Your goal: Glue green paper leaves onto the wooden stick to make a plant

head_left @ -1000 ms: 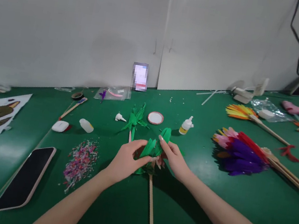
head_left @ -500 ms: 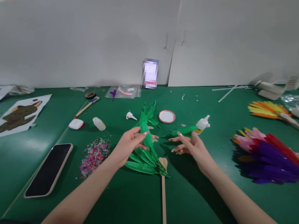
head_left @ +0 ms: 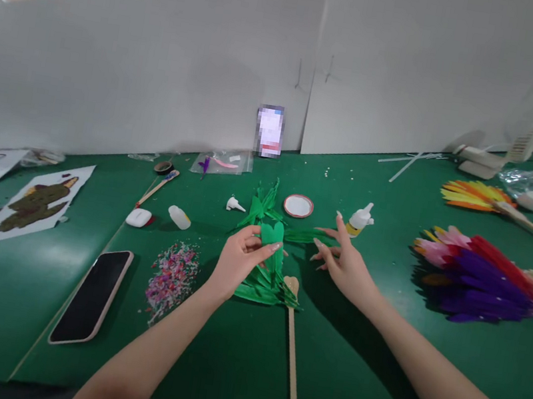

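Note:
My left hand [head_left: 236, 262] is closed, pinching a green feather-shaped piece [head_left: 272, 234] with a notched, rounded tip between thumb and fingers. Under it several more green feather-shaped pieces [head_left: 256, 292] fan out, their narrow ends lying over the head of a wooden stick [head_left: 290, 358]. My right hand [head_left: 348, 260] holds nothing, its fingers apart. It hovers by a green piece [head_left: 304, 235] on the table and just short of a white glue bottle [head_left: 359, 221] with a yellow label. Beyond my left hand lies a pile of green pieces [head_left: 264, 206].
A round white lid [head_left: 298, 206], a white nozzle cap [head_left: 235, 205] and a small bottle [head_left: 179, 217] stand around the work. Confetti-like scraps [head_left: 173, 279] and a phone [head_left: 92, 297] lie left. Purple, red and pink feather-shaped pieces [head_left: 490, 289] lie right.
The green piece by my right hand has dropped flat and shifted left, and the right fingers have spread. In my left hand the green piece now shows its notched tip towards me.

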Available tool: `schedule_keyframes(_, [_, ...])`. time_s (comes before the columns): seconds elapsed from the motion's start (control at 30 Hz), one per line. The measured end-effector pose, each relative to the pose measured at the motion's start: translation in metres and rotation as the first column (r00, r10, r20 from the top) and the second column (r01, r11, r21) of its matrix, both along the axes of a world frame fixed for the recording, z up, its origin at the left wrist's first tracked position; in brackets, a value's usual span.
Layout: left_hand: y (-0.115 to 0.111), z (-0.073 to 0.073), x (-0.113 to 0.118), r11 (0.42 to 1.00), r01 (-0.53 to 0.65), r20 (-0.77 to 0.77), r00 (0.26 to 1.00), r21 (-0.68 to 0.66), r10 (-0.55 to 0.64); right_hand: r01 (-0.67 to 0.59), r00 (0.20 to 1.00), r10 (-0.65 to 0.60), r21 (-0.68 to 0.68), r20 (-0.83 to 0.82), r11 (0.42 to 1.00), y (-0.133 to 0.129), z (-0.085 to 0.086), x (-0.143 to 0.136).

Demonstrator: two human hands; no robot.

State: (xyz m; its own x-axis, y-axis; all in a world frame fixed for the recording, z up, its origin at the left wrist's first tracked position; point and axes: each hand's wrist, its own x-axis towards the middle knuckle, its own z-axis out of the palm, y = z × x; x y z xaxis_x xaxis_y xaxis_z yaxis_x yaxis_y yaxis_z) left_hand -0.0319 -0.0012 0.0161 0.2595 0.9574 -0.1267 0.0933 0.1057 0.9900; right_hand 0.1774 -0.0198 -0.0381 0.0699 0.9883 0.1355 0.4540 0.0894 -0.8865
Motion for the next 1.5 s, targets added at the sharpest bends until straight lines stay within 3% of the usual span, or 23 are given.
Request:
schedule_keyframes(0.27, [0.014,-0.006,-0.009,0.985,-0.162,0.100,0.983,0.051,0.157,-0.082,0.963,0.104,0.097,-0.250,0.992,0.000,0.004,-0.004])
schedule_keyframes(0.33, [0.013,-0.006,-0.008,0.985,-0.163,0.129,0.980,0.056,0.155,-0.066,0.969,0.100,0.154,-0.227,0.986,-0.003,0.010,-0.008])
schedule_keyframes(0.4, [0.006,-0.004,-0.003,0.992,-0.115,0.131,0.985,0.050,0.108,-0.097,0.982,0.119,0.154,-0.144,0.983,-0.009,0.018,-0.012])
schedule_keyframes(0.53, [-0.012,-0.002,0.011,1.000,0.010,0.106,0.994,-0.006,-0.010,-0.342,0.935,0.337,-0.034,-0.110,0.939,-0.025,0.030,-0.027])
schedule_keyframes(0.67, [-0.021,-0.005,0.016,0.994,0.095,0.047,0.994,0.057,-0.098,-0.375,0.927,0.370,-0.109,-0.061,0.921,-0.036,0.030,-0.038])
schedule_keyframes(0.83, [-0.016,-0.007,0.012,0.966,0.249,-0.116,0.964,0.074,-0.240,-0.464,0.881,0.439,-0.151,-0.175,0.873,-0.036,0.030,-0.037])
schedule_keyframes(0.97, [-0.015,-0.004,0.010,0.964,0.248,-0.142,0.962,0.096,-0.234,-0.460,0.870,0.403,-0.175,-0.284,0.871,-0.035,0.030,-0.035])
schedule_keyframes(1.13, [-0.013,-0.003,0.010,0.990,0.104,-0.076,0.992,0.090,-0.097,-0.367,0.868,0.263,-0.188,-0.420,0.911,-0.030,0.027,-0.034])
schedule_keyframes(1.33, [-0.010,-0.005,0.008,0.994,-0.042,-0.052,0.998,0.100,0.047,-0.268,0.868,0.153,-0.185,-0.473,0.945,-0.027,0.028,-0.032])
schedule_keyframes(1.5, [-0.012,-0.006,0.008,0.995,-0.034,-0.053,0.998,0.093,0.039,-0.313,0.887,0.220,-0.178,-0.407,0.933,-0.029,0.028,-0.032])
